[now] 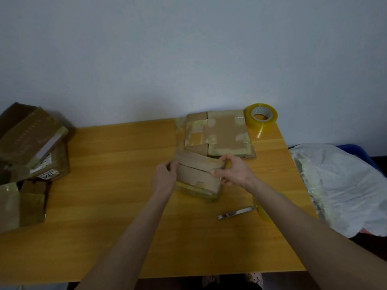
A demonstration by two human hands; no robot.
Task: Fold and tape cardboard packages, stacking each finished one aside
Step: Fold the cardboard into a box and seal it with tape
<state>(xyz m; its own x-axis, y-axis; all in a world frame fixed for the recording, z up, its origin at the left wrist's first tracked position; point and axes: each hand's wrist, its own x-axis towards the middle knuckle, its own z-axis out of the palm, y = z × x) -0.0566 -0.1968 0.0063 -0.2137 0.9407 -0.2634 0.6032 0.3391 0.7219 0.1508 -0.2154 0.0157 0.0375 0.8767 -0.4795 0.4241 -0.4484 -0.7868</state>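
A small brown cardboard box (199,174) sits mid-table with its top flaps nearly closed. My left hand (165,176) grips its left end. On the right end, my right hand (230,172) grips the box with the thumb pressing on the top flap. Behind the box lies a flattened cardboard package (222,132) patched with old tape. A roll of yellowish clear tape (261,116) stands at the table's far right corner. A small metal cutter (235,213) lies near my right forearm, with a strip of tape (261,210) beside it.
Several taped cardboard boxes (31,143) are piled at the left edge of the wooden table (115,185). A white plastic bag (345,185) over a blue bin stands off the right edge. A plain wall runs behind the table.
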